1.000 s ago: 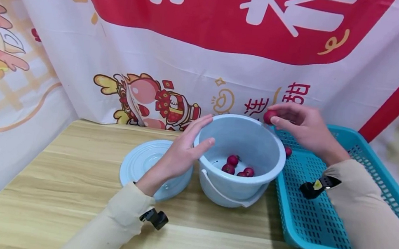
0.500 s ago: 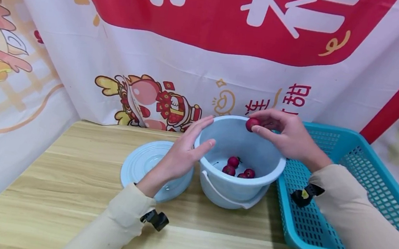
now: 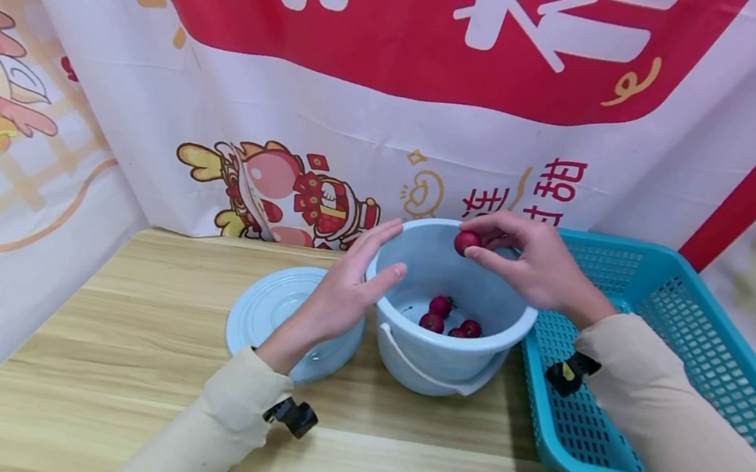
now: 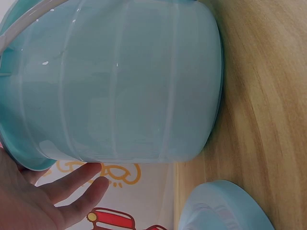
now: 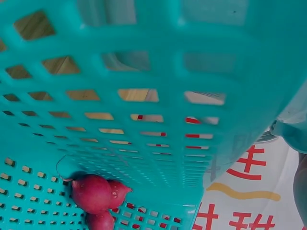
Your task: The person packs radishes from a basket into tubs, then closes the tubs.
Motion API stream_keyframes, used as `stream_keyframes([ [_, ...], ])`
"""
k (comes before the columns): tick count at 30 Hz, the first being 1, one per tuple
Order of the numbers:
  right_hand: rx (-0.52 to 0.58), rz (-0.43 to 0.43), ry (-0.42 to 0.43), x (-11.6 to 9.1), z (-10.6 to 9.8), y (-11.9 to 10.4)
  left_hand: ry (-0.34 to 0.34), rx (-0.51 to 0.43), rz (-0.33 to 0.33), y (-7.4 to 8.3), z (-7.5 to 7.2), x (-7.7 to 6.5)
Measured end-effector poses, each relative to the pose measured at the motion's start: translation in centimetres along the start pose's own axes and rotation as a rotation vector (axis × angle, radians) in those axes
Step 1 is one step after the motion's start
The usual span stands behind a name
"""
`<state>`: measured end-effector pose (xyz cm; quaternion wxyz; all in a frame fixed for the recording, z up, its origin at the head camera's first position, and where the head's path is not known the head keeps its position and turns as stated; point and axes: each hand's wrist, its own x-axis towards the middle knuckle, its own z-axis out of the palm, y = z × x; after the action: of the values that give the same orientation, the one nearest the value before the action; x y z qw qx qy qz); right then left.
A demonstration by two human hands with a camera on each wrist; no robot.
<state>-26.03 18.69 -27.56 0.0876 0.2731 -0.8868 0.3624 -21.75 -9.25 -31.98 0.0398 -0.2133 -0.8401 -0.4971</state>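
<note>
Over the far inside of a light-blue bucket (image 3: 436,365), my right hand (image 3: 533,263) pinches a red radish (image 3: 467,243) between thumb and fingers. Several radishes (image 3: 440,306) lie on the bucket's bottom. My left hand (image 3: 343,287) rests against the bucket's left rim with fingers extended; the left wrist view shows those fingers (image 4: 86,201) straight along its outside. To the right stands a teal perforated basket (image 3: 542,425), where the right wrist view shows several radishes (image 5: 91,194) in a corner. In that view the right hand is mostly out of frame.
A round light-blue lid (image 3: 250,319) lies on the wooden table (image 3: 87,358) left of the bucket, partly under the left forearm. The bucket's handle (image 3: 418,371) hangs down in front. A printed cloth (image 3: 335,120) hangs behind the table.
My right hand has moved left from above the basket's edge to over the bucket's opening, carrying the radish lower. The left hand has stayed at the rim.
</note>
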Motion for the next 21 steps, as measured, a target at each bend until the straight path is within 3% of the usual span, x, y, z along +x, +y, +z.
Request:
stream_keyframes([
  [21,0.06,0.009,-0.013,-0.09,-0.12,0.26,-0.004,-0.01,-0.005,0.05,0.01,0.02],
])
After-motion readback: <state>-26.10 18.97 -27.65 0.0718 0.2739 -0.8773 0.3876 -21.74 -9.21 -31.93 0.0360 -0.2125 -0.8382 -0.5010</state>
